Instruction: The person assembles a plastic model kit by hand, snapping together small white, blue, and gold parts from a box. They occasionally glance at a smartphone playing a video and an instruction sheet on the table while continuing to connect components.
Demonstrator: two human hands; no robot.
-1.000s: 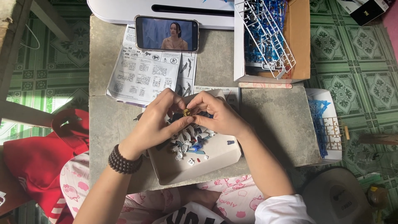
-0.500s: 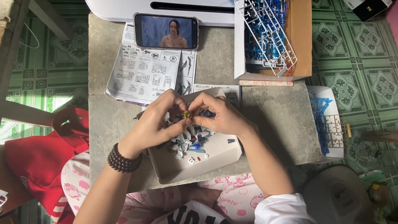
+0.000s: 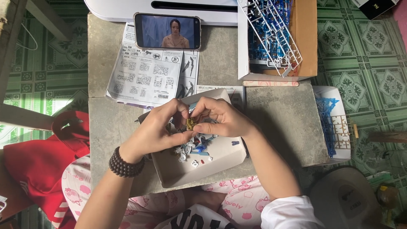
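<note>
Gold-brown small part (image 3: 191,123), chunky and dull, pinched between both hands over the tray (image 3: 220,159). Left hand (image 3: 159,129) clamps it from the left, fingers curled narrow; right hand (image 3: 222,118) presses thumb and forefinger onto its other side. Blue and white loose bits (image 3: 191,148) lie in the tray just below. Manual (image 3: 150,76) and phone (image 3: 167,31) sit further up the table (image 3: 275,114).

Soft, even daylight falls on my grey concrete slab table (image 3: 280,123); a bright sun patch glares on the green patterned floor tiles (image 3: 46,104) at left; shadows under my forearms stay faint; focus is sharp, edges slightly bowed.
</note>
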